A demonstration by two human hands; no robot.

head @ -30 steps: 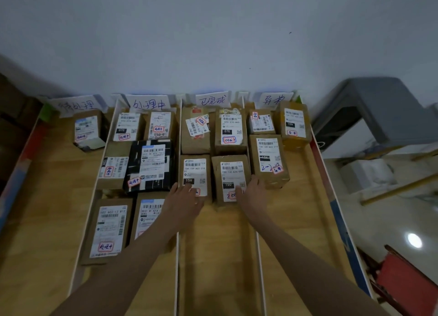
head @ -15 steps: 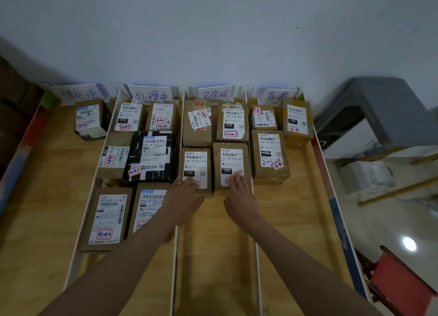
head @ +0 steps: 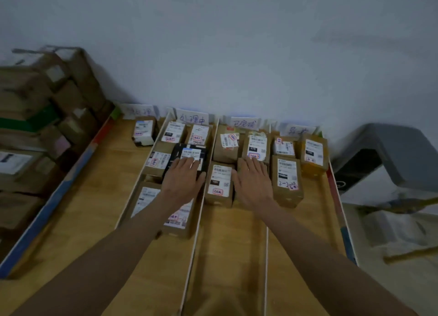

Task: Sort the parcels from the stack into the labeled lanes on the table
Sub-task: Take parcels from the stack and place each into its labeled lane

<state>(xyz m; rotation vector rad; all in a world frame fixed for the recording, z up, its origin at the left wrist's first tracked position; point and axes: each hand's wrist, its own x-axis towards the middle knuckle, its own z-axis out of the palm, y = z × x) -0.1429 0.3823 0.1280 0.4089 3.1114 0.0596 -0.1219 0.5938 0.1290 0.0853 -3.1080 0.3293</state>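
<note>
Your left hand (head: 181,181) lay flat, fingers (head: 187,165) straight and slightly spread, over the near edge of the black parcel (head: 189,155) in the second lane; contact could not be confirmed. Your right hand (head: 253,183) lay flat too, fingers straight and close together, covering a brown parcel (head: 238,200) in the third lane. Between your hands stood a brown carton (head: 219,184) with a white label, a black code patch and a red-ringed sticker. Nearest you in the second lane lay two brown parcels with white labels, one (head: 181,223) partly under your left forearm. Just right of your right hand sat a taller brown box (head: 287,180), handwriting on its label. Further back, each lane of the wooden bench (head: 99,197) held more labelled brown cartons up to the handwritten lane signs (head: 193,118) at the wall. Far left, the stack (head: 35,126) of brown parcels stood beside the bench, blurred.
</note>
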